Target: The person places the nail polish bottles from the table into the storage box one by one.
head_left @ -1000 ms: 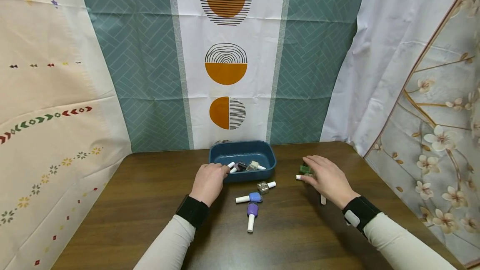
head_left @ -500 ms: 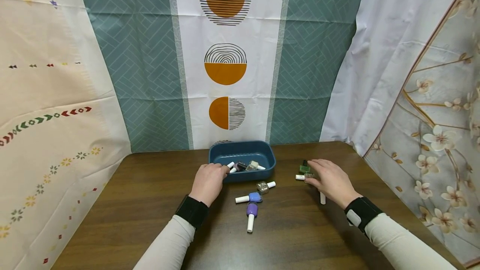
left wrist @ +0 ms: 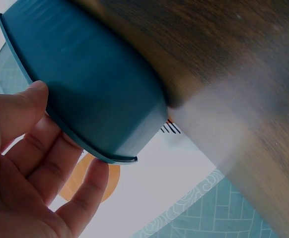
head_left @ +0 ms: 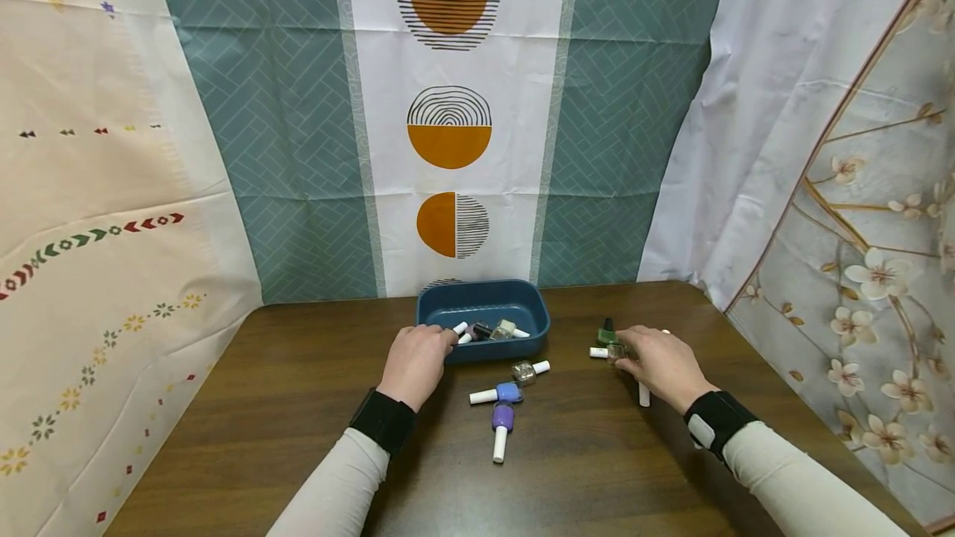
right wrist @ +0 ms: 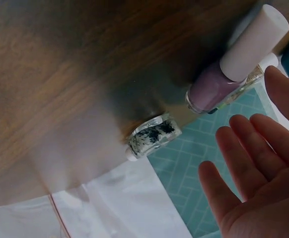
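My left hand point(head_left: 421, 359) grips the near left corner of a dark blue bin point(head_left: 481, 297), thumb on its outer wall and fingers over the rim. In the left wrist view the bin's wall point(left wrist: 100, 74) meets the thumb. Lower, over the table, my right hand point(head_left: 660, 363) hovers, fingers loosely bent and holding nothing. Under and beside it lie nail polish bottles: a green bottle point(head_left: 608, 337), a glittery bottle point(head_left: 616, 352) and, in the right wrist view, a mauve bottle point(right wrist: 214, 89) with a white cap and a clear bottle with black flecks point(right wrist: 157, 133). The hand partly hides them in the head view.
Several nail polish bottles lie inside the bin, among them a pale bottle point(head_left: 501, 330). In front of it on the wooden table point(head_left: 298, 421) are a glitter bottle point(head_left: 524, 372), a blue bottle point(head_left: 510, 392) and a purple bottle point(head_left: 503, 416). Patterned curtains hang behind.
My right hand has shifted right and slightly down, uncovering the green and glittery bottles. A white cap now shows behind it. The left hand and bin have not moved.
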{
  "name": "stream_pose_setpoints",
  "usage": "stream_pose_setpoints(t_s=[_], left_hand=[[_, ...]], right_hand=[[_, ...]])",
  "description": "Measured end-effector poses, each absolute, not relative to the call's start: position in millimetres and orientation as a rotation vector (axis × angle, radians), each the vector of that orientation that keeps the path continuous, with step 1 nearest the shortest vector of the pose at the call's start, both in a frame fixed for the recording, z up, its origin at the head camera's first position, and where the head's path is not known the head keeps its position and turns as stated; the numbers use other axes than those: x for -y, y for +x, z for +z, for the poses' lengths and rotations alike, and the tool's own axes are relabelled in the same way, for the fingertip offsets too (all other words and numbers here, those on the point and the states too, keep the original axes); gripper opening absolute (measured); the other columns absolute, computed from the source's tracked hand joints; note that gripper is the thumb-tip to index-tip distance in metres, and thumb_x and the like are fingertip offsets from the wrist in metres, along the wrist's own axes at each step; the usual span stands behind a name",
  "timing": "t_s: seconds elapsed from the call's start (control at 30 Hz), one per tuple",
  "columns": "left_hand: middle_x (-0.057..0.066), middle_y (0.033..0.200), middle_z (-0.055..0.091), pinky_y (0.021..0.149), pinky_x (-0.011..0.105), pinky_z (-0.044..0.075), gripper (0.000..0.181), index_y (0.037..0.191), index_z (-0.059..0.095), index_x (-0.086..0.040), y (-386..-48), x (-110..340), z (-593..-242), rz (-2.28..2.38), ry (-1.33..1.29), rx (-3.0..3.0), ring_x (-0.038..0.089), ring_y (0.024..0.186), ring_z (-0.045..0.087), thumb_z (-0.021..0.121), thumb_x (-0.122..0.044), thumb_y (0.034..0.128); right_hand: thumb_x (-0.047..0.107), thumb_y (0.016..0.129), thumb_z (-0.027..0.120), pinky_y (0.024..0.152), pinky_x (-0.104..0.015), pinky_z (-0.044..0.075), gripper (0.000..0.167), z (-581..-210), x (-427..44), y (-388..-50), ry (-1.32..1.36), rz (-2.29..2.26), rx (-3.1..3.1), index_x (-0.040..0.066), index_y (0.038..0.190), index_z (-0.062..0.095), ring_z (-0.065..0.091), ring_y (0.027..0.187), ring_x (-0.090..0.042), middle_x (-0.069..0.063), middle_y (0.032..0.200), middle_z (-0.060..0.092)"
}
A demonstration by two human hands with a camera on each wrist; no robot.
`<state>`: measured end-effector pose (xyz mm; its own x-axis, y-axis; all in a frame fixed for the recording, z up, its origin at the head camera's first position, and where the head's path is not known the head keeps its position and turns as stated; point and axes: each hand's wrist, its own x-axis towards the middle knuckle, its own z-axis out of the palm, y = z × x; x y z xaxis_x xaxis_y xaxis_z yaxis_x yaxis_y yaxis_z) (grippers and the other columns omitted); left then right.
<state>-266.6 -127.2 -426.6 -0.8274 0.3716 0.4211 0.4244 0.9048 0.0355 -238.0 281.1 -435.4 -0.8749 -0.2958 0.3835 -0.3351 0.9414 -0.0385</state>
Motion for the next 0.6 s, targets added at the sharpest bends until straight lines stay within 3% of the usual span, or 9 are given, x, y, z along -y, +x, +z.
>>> stream_pose_setpoints(t_s=[0.23,0.47,0.6], left_hand=[[0.002,0.092,0.079,0.093,0.049,0.061,0.010,0.108,0.085,-0.014,-266.0,127.4,-427.3,-0.184,-0.585,2.654,0.022,0.082,0.070,0.085,-0.012,0.0985],[0.002,0.091,0.079,0.093,0.049,0.061,0.010,0.108,0.086,-0.014,-265.7,127.5,-427.9,-0.192,-0.587,2.637,0.022,0.083,0.071,0.085,-0.011,0.0980],[0.002,0.091,0.080,0.094,0.050,0.061,0.010,0.107,0.086,-0.014,-265.6,127.5,-428.2,-0.192,-0.589,2.627,0.023,0.083,0.072,0.085,-0.012,0.0981]], right_hand=[[0.019,0.086,0.096,0.078,-0.055,0.063,0.047,-439.3,-279.0,-241.0,0.472,0.146,2.720,0.000,0.125,0.078,0.077,0.098,-0.035,-0.013,0.114,0.077],[0.021,0.086,0.097,0.078,-0.054,0.063,0.049,-441.6,-278.1,-244.2,0.478,0.100,2.725,0.000,0.126,0.077,0.077,0.100,-0.036,-0.016,0.121,0.075],[0.021,0.086,0.097,0.077,-0.053,0.063,0.047,-443.0,-278.6,-245.6,0.482,0.082,2.734,0.000,0.124,0.078,0.076,0.097,-0.034,-0.014,0.116,0.075]])
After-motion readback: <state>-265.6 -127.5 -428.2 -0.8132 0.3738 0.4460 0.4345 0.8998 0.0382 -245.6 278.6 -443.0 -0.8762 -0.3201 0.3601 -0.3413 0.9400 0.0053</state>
